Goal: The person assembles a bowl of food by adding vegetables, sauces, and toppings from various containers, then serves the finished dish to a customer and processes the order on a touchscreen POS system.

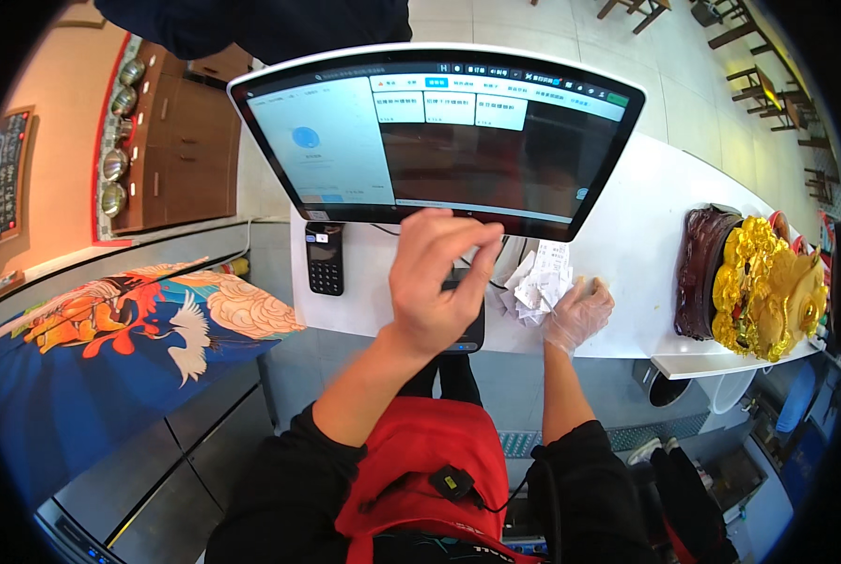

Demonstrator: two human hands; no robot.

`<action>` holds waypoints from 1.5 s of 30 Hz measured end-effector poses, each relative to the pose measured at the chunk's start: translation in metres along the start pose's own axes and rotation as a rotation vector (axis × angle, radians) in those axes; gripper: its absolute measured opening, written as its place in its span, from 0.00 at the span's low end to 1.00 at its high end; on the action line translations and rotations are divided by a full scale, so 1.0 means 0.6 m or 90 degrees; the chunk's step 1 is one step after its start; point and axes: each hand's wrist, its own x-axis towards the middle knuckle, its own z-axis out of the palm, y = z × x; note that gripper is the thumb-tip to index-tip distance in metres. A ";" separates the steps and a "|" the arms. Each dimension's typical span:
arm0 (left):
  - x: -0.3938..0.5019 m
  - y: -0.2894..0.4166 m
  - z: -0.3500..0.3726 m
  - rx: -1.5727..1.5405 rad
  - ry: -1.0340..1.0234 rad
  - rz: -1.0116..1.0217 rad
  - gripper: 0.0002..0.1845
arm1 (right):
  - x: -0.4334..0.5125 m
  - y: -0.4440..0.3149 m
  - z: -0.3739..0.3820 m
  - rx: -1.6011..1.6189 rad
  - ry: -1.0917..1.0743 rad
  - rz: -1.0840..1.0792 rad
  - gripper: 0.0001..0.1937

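My left hand (438,282) is bare and raised in front of the lower edge of a large touchscreen monitor (491,158), fingers bent, with no object seen in it. In a clear plastic glove, my right hand (581,310) rests on the white counter (632,282) with its fingers curled; whether it holds anything cannot be told. Just left of it lies a pile of crumpled paper receipts (533,289). A black device (471,331) stands partly hidden behind my left hand. A black card payment terminal (325,259) lies on the counter to the left, below the screen.
A golden ornament (766,289) on a dark base stands at the counter's right. A person in dark clothing (272,25) is beyond the monitor. Another person's legs (688,486) show at lower right. A printed blue cloth (110,366) covers a surface at left. Metal bowls (115,163) line a cabinet.
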 end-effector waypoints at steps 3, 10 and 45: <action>-0.013 0.048 -0.021 -0.042 -0.036 0.002 0.13 | 0.000 -0.004 -0.004 -0.002 0.021 0.002 0.21; -0.046 0.103 -0.138 0.066 -0.118 -0.063 0.10 | 0.002 -0.009 -0.017 0.013 -0.001 0.034 0.19; 0.057 -0.005 -0.049 -0.030 -0.010 0.099 0.11 | 0.012 -0.011 -0.007 -0.007 0.005 0.030 0.18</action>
